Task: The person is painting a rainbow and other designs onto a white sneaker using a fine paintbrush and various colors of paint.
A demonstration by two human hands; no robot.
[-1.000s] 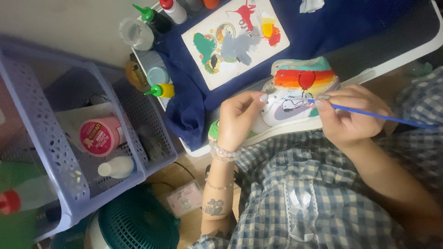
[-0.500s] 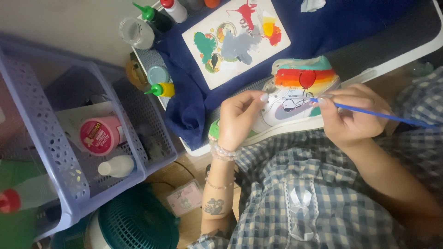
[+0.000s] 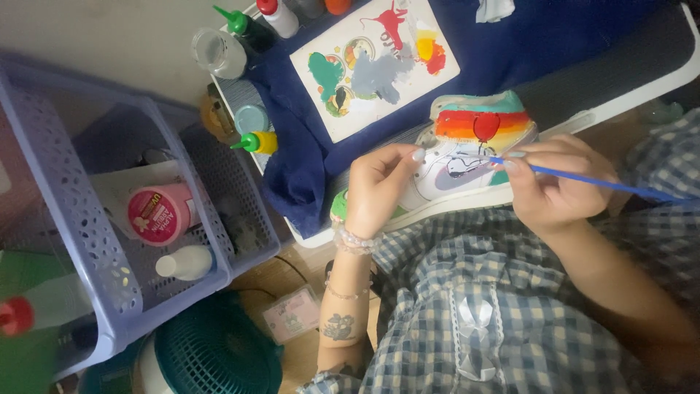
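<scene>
A white sneaker (image 3: 467, 157) painted with rainbow stripes and a red balloon lies on its side at the near edge of the table. My left hand (image 3: 379, 186) grips it at the toe end and holds it steady. My right hand (image 3: 558, 182) pinches a thin blue paintbrush (image 3: 583, 179), whose tip touches the shoe's side just under the balloon. A white palette board (image 3: 375, 66) smeared with green, grey, red and yellow paint lies on a dark blue cloth (image 3: 306, 160) beyond the shoe.
Paint bottles with green (image 3: 244, 25), red (image 3: 277, 14) and yellow (image 3: 255, 141) parts and a water glass (image 3: 217, 52) stand at the table's left end. A lilac perforated basket (image 3: 87, 241) holds a pink jar (image 3: 160, 215). A teal fan (image 3: 219, 354) sits on the floor.
The brush tip has slid slightly left along the shoe's side. My left hand keeps its hold on the sneaker.
</scene>
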